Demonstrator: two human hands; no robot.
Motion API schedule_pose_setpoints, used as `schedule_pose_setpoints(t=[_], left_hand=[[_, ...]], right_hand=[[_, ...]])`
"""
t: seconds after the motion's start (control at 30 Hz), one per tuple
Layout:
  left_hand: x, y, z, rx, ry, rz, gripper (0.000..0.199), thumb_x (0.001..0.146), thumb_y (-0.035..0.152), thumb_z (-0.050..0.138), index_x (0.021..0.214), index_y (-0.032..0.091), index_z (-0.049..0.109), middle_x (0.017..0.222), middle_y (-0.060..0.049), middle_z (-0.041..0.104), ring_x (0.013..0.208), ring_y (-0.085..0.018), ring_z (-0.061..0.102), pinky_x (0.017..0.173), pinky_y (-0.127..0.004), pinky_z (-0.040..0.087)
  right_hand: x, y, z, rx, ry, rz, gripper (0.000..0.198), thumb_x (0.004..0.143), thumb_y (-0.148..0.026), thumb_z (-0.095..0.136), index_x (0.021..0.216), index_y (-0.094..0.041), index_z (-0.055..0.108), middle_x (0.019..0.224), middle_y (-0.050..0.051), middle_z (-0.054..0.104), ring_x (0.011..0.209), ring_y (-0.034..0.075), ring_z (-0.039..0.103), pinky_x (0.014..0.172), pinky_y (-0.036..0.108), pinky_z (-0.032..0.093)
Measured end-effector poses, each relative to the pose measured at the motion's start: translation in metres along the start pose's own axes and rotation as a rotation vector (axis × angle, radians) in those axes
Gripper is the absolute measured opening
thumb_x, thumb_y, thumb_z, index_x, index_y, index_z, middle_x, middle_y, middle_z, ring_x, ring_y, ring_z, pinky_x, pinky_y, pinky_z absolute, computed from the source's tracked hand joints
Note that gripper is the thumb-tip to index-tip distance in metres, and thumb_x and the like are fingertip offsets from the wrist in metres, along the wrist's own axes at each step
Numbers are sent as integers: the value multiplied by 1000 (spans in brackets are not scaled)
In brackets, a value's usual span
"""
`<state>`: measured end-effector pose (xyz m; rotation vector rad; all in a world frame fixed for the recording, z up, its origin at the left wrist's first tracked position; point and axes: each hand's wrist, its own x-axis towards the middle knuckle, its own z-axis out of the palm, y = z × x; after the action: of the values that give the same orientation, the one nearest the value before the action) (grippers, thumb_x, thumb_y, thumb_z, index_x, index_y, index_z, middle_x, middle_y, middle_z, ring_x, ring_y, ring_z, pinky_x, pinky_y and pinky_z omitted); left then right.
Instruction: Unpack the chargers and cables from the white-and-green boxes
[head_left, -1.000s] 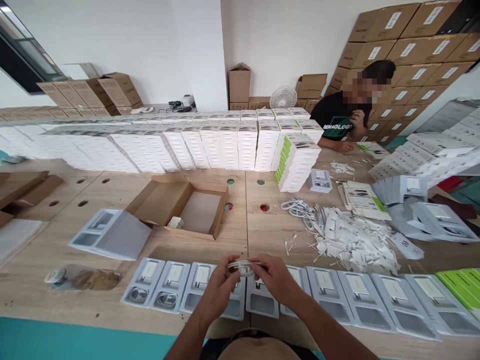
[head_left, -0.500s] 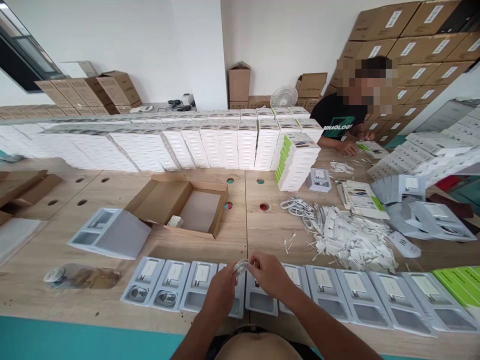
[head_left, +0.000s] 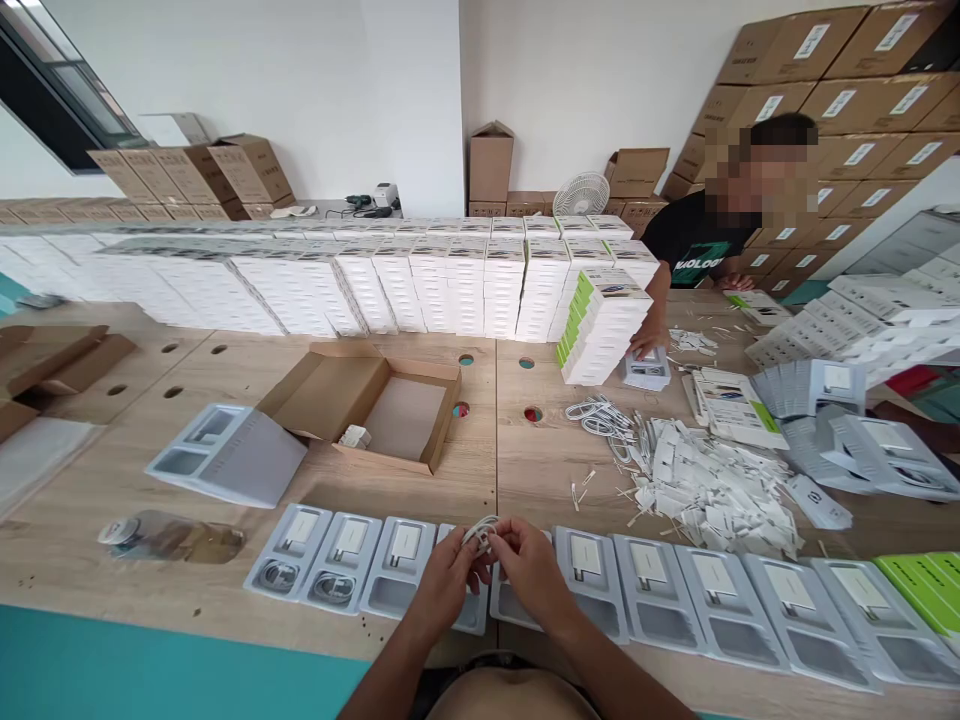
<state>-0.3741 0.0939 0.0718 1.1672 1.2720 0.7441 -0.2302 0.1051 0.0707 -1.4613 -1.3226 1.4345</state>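
A small coil of white cable point(head_left: 481, 534) is pinched between my left hand point(head_left: 444, 582) and my right hand point(head_left: 531, 572), both closed on it above the row of trays. Beneath my hands, grey plastic trays run in a line along the table's near edge. The two leftmost trays, such as this tray point(head_left: 335, 562), hold a white charger and a coiled cable. Other trays, like this one point(head_left: 651, 592), show a white charger in the upper slot and a bare lower compartment. My hands partly hide the trays in the middle.
A pile of white paper strips point(head_left: 716, 490) and loose cables point(head_left: 604, 420) lies to the right. An open cardboard box point(head_left: 409, 410), stacked trays point(head_left: 232, 460) and a plastic jar point(head_left: 172, 537) are left. White boxes point(head_left: 450, 285) wall the back. A co-worker point(head_left: 694, 240) stands far right.
My hands have drawn closer together around the cable, which is now more tightly bunched. The co-worker's arm has reached toward the small tray stack. The view has shifted slightly left.
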Motion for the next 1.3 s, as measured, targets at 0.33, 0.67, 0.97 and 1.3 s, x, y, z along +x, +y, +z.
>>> schedule_pose_setpoints(t=[0.33,0.67,0.97,1.3], left_hand=[[-53,-5,-60,195,-58,5,28,91,38,49,107,21,64,93,-4,66,86,-17,59,75,-26,46],[-86,-96,-140,950,56,251,47,89,15,38,131,31,51,144,-7,43,133,-30,35,108,-53,26],[-98,-130,-110,1156,259,253,49,92,10,34,139,24,41,144,-14,42,132,-31,36,103,-52,32],[-55,-115,-124,1228,167,227,28,83,3,40,92,21,59,96,-6,62,89,-21,56,75,-33,45]], right_hand=[[-13,14,-6,-113,-309,-38,29,84,-34,55,109,-22,63,97,3,67,82,18,60,73,30,47],[-27,41,2,-300,-358,51,29,84,-36,52,106,-23,65,105,6,67,89,22,62,78,34,47],[-34,52,6,-288,-313,111,26,82,-35,53,102,-24,64,103,5,67,88,22,63,76,34,47],[-23,47,1,-309,-336,66,26,83,-33,51,102,-24,65,105,6,67,88,22,63,76,35,48]])
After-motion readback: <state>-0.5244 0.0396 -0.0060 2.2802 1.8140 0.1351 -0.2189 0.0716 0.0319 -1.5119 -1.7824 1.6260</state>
